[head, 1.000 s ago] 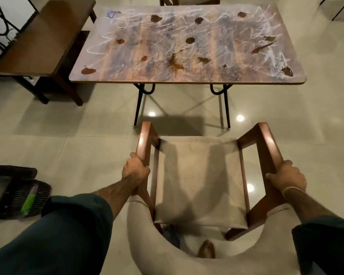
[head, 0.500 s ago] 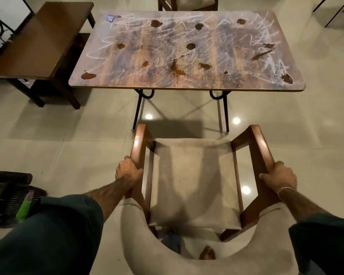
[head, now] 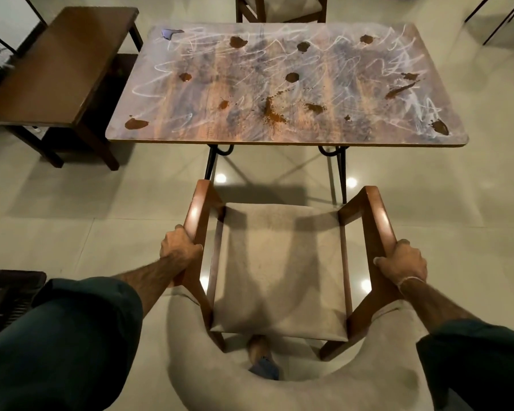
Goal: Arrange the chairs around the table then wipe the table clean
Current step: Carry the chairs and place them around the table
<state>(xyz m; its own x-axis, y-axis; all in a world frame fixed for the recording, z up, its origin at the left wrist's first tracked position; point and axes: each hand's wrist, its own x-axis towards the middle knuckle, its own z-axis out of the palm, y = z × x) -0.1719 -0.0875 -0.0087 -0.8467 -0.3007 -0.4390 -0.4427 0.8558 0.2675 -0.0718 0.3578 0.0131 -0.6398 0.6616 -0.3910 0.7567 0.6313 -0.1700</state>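
1. As the person pushed forward over the last second, the chair [head: 279, 262] closed on the table [head: 279, 143]. Its front posts stood just short of the near table legs, and the seat was not yet under the top.
2. Left hand [head: 178, 250]: fingers curled round the left armrest [head: 198, 209], same hold as before.
3. Right hand [head: 402, 261]: fingers wrapped over the right armrest [head: 379, 215], likewise unchanged.
4. Task standing, by judgement: arranging was under way and this chair was nearly placed. A second chair [head: 279, 7] already stood at the far edge. Wiping had not begun, and no cloth was in view.
5. Surface: a wood-grain top crossed all over by white scribbles [head: 422, 111] and dotted with brown blots [head: 135, 123]. A small bluish mark [head: 171, 33] lay at the far left corner.
6. Room: pale glossy floor tiles [head: 72, 218] carried lamp reflections. A dark wooden bench [head: 57, 63] stood just left of the table. A dark slatted object [head: 9, 292] sat at the near left edge, its identity unclear.
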